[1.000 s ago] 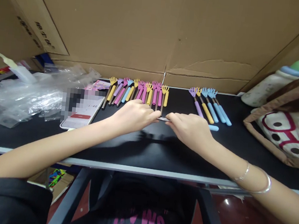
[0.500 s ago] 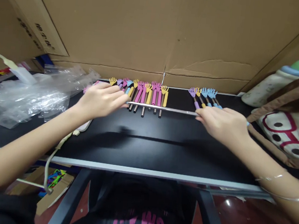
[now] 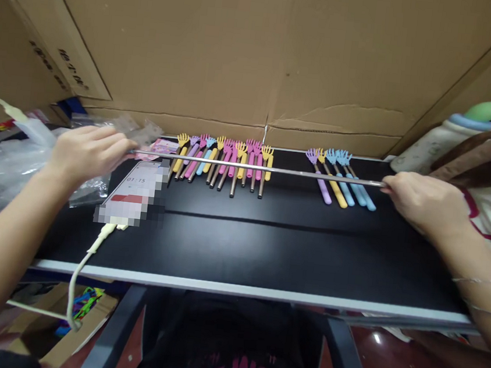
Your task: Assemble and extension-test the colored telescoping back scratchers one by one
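Observation:
A thin silver telescopic back scratcher [image 3: 256, 167] is stretched level above the black table, drawn out long. My left hand [image 3: 91, 153] is closed round its left end and my right hand [image 3: 423, 203] round its right end, so both ends are hidden. Behind and below the rod lies a row of back scratchers [image 3: 230, 159] with hand-shaped heads in yellow, pink, purple and blue; some have coloured grips beside bare metal shafts. Farther right, a smaller group of back scratchers [image 3: 338, 179] lies with purple, yellow and blue handles.
A phone [image 3: 133, 187] with a plugged-in cable [image 3: 83, 266] lies near my left forearm. Clear plastic bags [image 3: 6, 164] are heaped at the left. Cardboard [image 3: 225, 47] walls the back. A bottle [image 3: 439, 137] and a cloth bag stand right. An open box [image 3: 91, 320] sits below the table.
My hands have moved apart, left hand leftward and right hand rightward, and the rod between them has become much longer. The phone and the right group's handles have come into view.

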`<state>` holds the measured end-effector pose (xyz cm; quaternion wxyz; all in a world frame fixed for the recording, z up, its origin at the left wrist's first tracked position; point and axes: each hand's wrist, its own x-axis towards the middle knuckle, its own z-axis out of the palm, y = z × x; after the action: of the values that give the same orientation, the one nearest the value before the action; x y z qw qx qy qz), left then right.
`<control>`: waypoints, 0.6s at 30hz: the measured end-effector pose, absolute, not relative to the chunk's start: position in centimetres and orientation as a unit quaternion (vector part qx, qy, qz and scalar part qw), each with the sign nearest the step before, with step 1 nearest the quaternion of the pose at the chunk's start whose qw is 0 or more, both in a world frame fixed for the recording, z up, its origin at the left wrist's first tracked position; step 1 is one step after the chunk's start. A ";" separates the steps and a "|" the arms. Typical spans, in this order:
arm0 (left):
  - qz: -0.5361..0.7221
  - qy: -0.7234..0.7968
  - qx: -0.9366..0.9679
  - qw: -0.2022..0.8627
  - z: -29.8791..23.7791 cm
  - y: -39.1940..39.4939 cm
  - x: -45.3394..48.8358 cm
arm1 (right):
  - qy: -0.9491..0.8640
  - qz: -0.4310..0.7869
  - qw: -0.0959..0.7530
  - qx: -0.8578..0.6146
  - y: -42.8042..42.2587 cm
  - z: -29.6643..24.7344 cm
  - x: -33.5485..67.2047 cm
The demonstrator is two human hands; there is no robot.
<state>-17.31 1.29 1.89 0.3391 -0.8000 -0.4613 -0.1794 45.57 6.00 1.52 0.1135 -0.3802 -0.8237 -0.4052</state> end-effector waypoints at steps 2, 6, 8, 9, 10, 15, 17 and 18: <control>-0.169 -0.481 -0.788 0.344 1.7 1.1 -18.6 | -0.817 -0.439 0.116 -0.356 6.0 1.4 47.2; -0.138 -0.521 -0.776 0.328 1.6 0.8 -19.0 | -0.814 -0.443 0.117 -0.357 6.0 1.0 48.8; -0.148 -0.534 -0.772 0.310 1.6 0.8 -18.8 | -0.817 -0.393 0.134 -0.401 5.8 0.9 48.5; -0.168 -0.540 -0.771 0.293 1.5 0.9 -18.8 | -0.818 -0.355 0.141 -0.431 5.7 0.9 48.3; -0.196 -0.544 -0.769 0.272 1.4 0.9 -18.9 | -0.817 -0.310 0.147 -0.462 5.5 1.0 48.1; -0.332 -0.548 -0.751 0.156 1.0 0.6 -20.5 | -0.793 -0.036 0.190 -0.578 4.8 2.0 48.6; -0.352 -0.565 -0.740 0.101 1.1 0.2 -20.9 | -0.786 0.068 0.195 -0.582 4.8 2.6 49.4; -0.354 -0.578 -0.732 0.070 1.2 0.0 -21.1 | -0.784 0.107 0.193 -0.581 4.7 2.9 49.7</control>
<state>-21.06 0.01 1.22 0.0699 -0.7319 -0.5778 -0.3544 49.72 4.67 2.92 0.1928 -0.5807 -0.7837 0.1068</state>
